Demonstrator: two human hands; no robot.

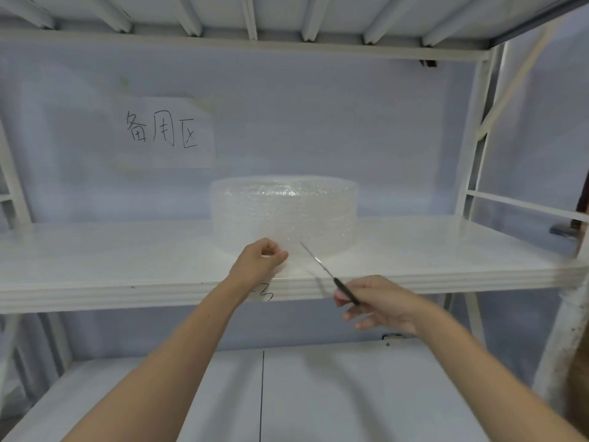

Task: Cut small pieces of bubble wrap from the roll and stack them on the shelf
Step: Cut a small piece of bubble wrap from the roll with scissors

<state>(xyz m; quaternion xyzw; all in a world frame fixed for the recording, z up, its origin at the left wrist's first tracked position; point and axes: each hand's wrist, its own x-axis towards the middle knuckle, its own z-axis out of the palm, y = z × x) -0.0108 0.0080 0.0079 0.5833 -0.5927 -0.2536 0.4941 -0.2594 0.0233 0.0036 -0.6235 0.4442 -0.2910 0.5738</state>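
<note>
We see the bubble wrap roll (pixel 283 215) sitting mid-shelf (pixel 446 250), near the front edge. Our left hand (pixel 259 258) pinches the loose end w/ its fingers to pull it tight. Our right hand (pixel 379 303) is curled round the scissors (pixel 331 275), blades apart, aimed at the wrap, ready to cut.

Soft even light, slight blur, edges perhaps warped.

Roll (pixel 284 215) on shelf (pixel 127 250)

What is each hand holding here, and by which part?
Right hand grips scissors by the dark handle; left hand pinches the bubble wrap roll's loose edge.
</note>
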